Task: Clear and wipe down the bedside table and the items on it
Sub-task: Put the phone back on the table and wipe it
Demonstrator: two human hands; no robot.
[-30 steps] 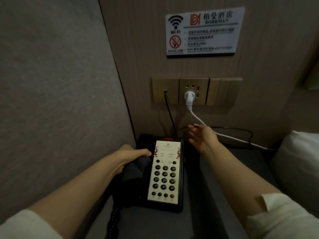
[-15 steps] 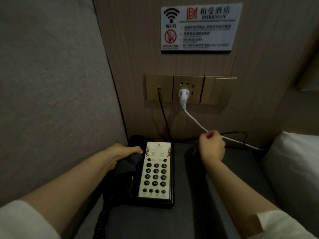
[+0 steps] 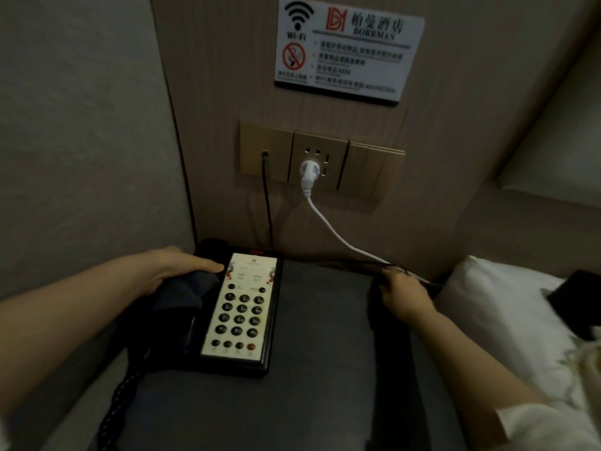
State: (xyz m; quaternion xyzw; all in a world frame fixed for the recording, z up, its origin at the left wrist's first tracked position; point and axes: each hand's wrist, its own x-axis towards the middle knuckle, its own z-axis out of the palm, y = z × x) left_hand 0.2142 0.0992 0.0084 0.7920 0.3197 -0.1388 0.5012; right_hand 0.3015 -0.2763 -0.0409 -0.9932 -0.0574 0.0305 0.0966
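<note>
**Cord lifted off the table, cloth parked on the handset**

Head view, the only one we have. Bedside table [image 3: 312,369] dark, lit poorly. Telephone [image 3: 240,307] sits at its back left corner, against the wall. Our left hand [image 3: 172,271] rests on the handset with a dark cloth [image 3: 185,294] under it, fingers curled over the fabric and gripping it. Our right hand [image 3: 403,294] is at the table's back right edge, fingers closed in a pinch on the thin black cord [image 3: 367,264]; the white cable [image 3: 331,232] from the wall socket [image 3: 320,157] passes just beside it, and we cannot tell if it is caught in the pinch too.

Judgement: the step is holding cords off the surface so the cloth can pass beneath. Best to lift gently without tugging the plug, then wipe along the back edge before releasing. Pillow [image 3: 507,317] just right of the table.
</note>
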